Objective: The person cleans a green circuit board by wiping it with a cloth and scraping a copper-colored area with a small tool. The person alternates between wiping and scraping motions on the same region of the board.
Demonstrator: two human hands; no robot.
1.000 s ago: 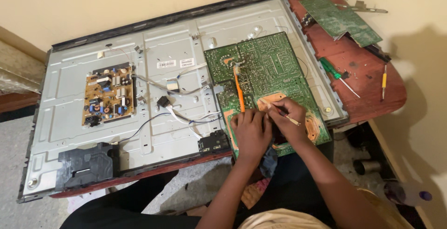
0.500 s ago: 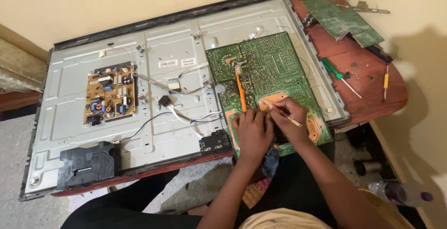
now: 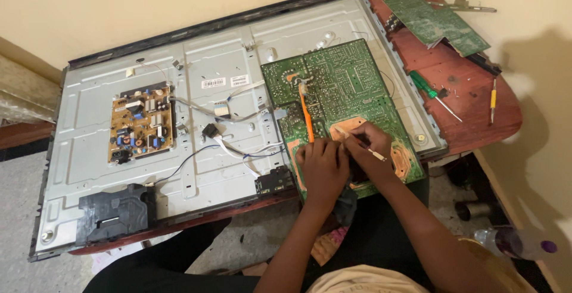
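Note:
A large green circuit board (image 3: pixel 342 84) lies solder side up on the right part of an opened flat screen's metal back panel (image 3: pixel 208 150). My left hand (image 3: pixel 322 168) presses down on the board's near edge. My right hand (image 3: pixel 369 153) sits beside it, closed on a thin light-coloured tool (image 3: pixel 372 152) held over the board. An orange wire (image 3: pixel 306 117) runs along the board toward my left hand.
A yellow-brown power board (image 3: pixel 142 123), loose cables (image 3: pixel 238 144) and a black speaker box (image 3: pixel 113 212) sit on the panel. On the red table (image 3: pixel 471 102) lie a second green board (image 3: pixel 435 22), a green-handled screwdriver (image 3: pixel 432 93) and a yellow tool (image 3: pixel 493 98). A bottle (image 3: pixel 512 242) lies on the floor.
Both hands stay over the board's near edge with only slight shifts. The view has drifted a little.

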